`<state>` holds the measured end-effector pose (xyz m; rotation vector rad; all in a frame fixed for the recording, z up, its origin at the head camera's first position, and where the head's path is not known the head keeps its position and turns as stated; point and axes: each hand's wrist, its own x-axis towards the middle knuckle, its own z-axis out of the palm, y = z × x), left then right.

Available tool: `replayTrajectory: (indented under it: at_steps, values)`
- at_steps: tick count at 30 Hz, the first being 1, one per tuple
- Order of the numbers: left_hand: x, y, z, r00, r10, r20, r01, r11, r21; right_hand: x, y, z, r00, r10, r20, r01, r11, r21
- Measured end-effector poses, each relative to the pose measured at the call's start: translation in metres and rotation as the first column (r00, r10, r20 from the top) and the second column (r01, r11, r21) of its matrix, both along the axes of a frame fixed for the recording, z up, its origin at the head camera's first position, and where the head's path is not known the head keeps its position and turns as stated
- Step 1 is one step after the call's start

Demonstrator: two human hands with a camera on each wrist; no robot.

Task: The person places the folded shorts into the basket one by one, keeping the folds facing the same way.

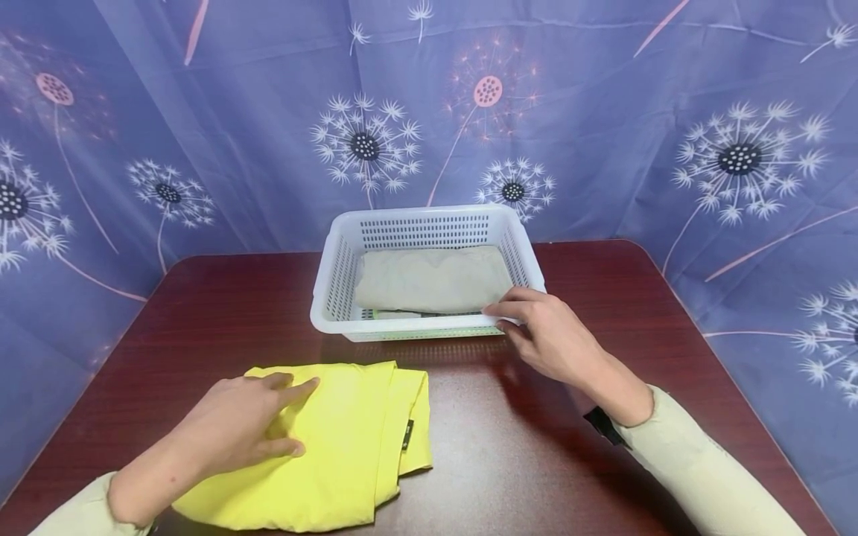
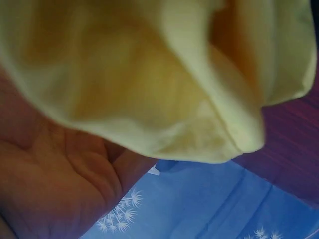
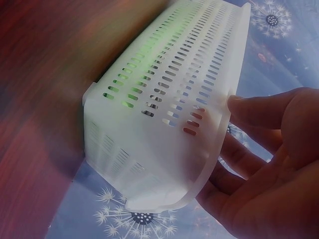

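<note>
A folded yellow garment (image 1: 335,447) with a small black tag lies on the table at the front left. My left hand (image 1: 234,424) rests on its left part, thumb and forefinger spread apart. In the left wrist view, pale yellow cloth (image 2: 124,89) bulges close to the camera beside the palm (image 2: 55,174), hiding most of the fingers. A white perforated plastic basket (image 1: 328,324) stands behind the garment, with a folded grey-beige cloth (image 1: 436,279) in it. My right hand (image 1: 553,335) grips its front right corner, fingers over the rim, thumb outside, as the right wrist view shows too.
Something green (image 1: 395,314) shows under the grey-beige cloth in the basket. The dark red wooden table (image 1: 255,313) has a blue dandelion-print curtain (image 1: 268,112) behind it and along both sides.
</note>
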<state>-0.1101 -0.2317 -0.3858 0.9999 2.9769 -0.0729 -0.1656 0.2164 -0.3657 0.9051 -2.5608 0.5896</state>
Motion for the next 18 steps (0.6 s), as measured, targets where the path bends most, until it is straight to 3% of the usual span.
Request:
replayTrajectory:
  at_steps: [18]
  values:
    - [0.002,0.021,-0.003,0.998,-0.050,-0.050,0.050,0.999,-0.002,0.000,-0.001,-0.001,1.000,-0.003,0.003,0.003,1.000,0.001]
